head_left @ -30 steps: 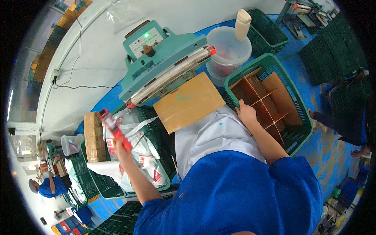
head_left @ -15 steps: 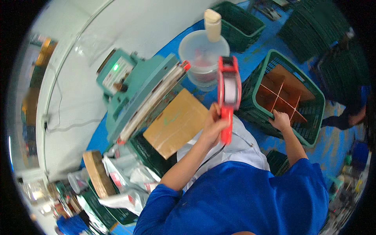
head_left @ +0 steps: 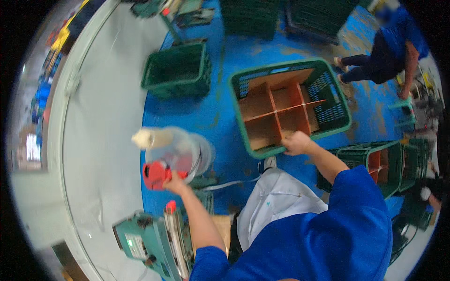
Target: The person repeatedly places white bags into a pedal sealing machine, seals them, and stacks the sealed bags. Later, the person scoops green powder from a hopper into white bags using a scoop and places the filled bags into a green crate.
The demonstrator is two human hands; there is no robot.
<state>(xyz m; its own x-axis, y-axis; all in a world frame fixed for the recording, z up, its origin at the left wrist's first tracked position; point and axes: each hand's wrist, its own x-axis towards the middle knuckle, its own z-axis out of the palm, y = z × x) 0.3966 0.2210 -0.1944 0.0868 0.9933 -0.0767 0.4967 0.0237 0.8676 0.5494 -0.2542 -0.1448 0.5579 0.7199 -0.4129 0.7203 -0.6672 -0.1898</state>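
Note:
My left hand (head_left: 176,183) is closed on a red label gun (head_left: 157,175), reaching out beside translucent plastic buckets (head_left: 202,152). A cream-coloured bottle-like container (head_left: 152,138) stands at these buckets, just beyond the gun. My right hand (head_left: 298,143) grips the near rim of a green plastic crate (head_left: 330,131). Orange-brown dividers (head_left: 274,112) split the inside of that crate into several compartments, with brown board at its far side. Its fingers go over the rim, partly hidden.
An open green crate (head_left: 174,89) sits on the blue floor at the far left. A green sealing machine (head_left: 146,246) stands at lower left. More crates (head_left: 391,161) are at the right. Another person (head_left: 389,51) stands at the far right. A pale wall (head_left: 108,107) runs along the left.
My view has swung to the right. The label gun, upright in front of me before, now reaches left by the buckets. The right hand still grips the divided crate, now more central.

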